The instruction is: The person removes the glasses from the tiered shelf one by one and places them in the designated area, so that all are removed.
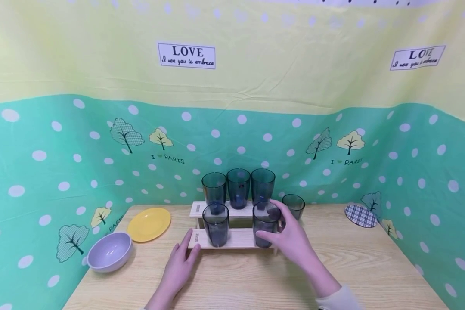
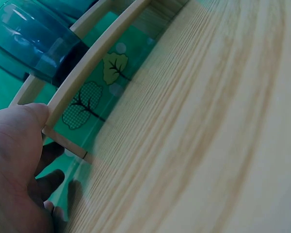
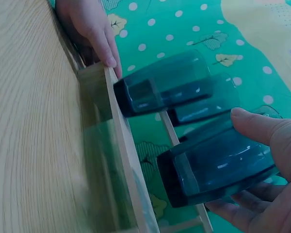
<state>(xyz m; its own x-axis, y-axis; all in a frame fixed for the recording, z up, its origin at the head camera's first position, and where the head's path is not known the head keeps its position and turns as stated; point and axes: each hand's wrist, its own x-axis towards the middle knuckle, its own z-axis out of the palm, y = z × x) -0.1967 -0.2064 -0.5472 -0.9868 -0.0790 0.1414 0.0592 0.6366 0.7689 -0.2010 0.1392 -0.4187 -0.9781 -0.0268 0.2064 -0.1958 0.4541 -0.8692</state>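
My right hand [image 1: 290, 239] holds a dark tinted glass [image 1: 264, 234] upright at the right end of the lower tier of a two-tier wooden rack [image 1: 240, 239]. In the right wrist view, a strip of backdrop shows between this glass's base and the board. My left hand [image 1: 179, 263] grips the left end of the lower tier, thumb at its front edge and index finger over the end. Another tinted glass [image 1: 216, 228] stands left of centre on that tier. Three more glasses [image 1: 238, 189] line the upper tier.
A shorter dark glass [image 1: 294, 206] stands right of the rack, partly behind my right hand. To the left are a yellow plate [image 1: 149, 224] and a purple bowl [image 1: 110, 253]. A checked round piece [image 1: 360, 216] lies back right. Patterned cloth [image 1: 240, 129] surrounds the wooden table [image 1: 352, 258].
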